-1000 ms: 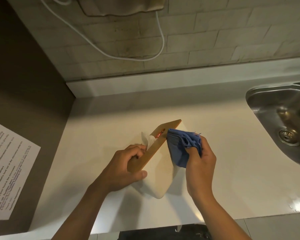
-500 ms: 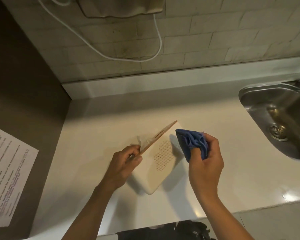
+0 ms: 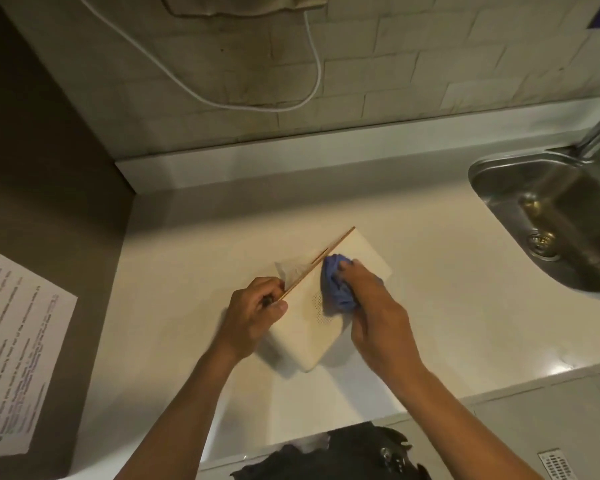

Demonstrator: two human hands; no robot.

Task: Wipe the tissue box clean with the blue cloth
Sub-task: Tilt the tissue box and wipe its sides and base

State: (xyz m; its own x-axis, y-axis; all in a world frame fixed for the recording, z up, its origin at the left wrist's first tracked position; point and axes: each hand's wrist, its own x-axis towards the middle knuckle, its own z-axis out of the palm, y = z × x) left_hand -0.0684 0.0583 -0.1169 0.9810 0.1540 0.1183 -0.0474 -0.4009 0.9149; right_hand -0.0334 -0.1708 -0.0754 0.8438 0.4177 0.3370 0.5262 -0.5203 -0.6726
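Pressing bunched blue cloth point(image 3: 336, 289) onto tissue box point(image 3: 309, 334) mid-bench point(image 3: 447, 306), right hand point(image 3: 374, 306) grip clutching cloth, left hand point(image 3: 253, 313) grip grasping box's wooden lid edge.

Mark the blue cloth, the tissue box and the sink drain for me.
blue cloth point(image 3: 336, 289): head view, bunched middle.
tissue box point(image 3: 305, 334): head view, bare white face.
sink drain point(image 3: 541, 242): head view, metal strainer.

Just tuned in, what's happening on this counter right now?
A person is cleaning a white tissue box tipped on its side on the pale counter. The left hand grips the box at its wooden lid edge, beside the tissue poking out. The right hand presses a bunched blue cloth against the upturned white face. A steel sink sits to the right.
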